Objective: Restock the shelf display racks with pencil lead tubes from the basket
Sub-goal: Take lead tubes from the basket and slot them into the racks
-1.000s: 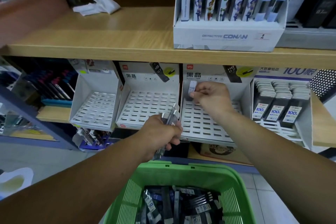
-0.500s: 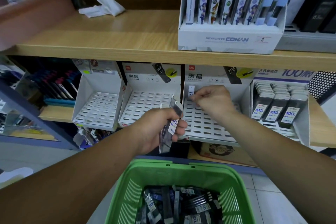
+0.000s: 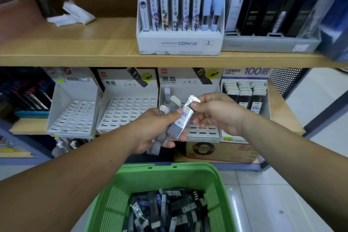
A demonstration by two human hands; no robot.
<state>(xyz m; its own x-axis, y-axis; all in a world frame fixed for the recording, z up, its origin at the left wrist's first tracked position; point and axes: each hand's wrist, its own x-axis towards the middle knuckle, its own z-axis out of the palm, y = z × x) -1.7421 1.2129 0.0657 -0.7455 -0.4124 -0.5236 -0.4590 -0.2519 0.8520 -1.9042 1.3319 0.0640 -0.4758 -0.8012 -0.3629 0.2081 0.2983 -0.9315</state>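
The left hand (image 3: 150, 132) is curled round a bundle of pencil lead tubes (image 3: 154, 149), which fan upward from the fist with their pale caps toward the shelf and their dark lower ends sticking out beneath the palm. The right hand (image 3: 218, 115) pinches the capped top of one tube (image 3: 183, 118) between thumb and fingertips. This tube carries a white label with a blue "100". Its long axis slants from the cap at upper right down to its base at lower left, where it lies against the left thumb and the bundle. Both hands are in front of a white display rack (image 3: 188, 88) whose header card reads "黑晶" and "HB 0.7". A single tube (image 3: 167, 93) marked "HB" stands upright at the rack's back left corner. To its left a second rack (image 3: 130, 111) has the same "黑晶" and "HB 0.7" header, and a third rack (image 3: 75, 117) stands further left with blurred print. To the right, a filled rack (image 3: 244, 75) is headed "100根", and its upright tubes (image 3: 255, 107) bear "100" labels. On the wooden shelf above (image 3: 75, 56) stands a white box (image 3: 178, 43) printed "DETECTIVE CONAN" with a tag reading "2". Below the arms, a green basket (image 3: 169, 168) holds a loose heap of tubes (image 3: 169, 211) lying in all directions, several showing "100".
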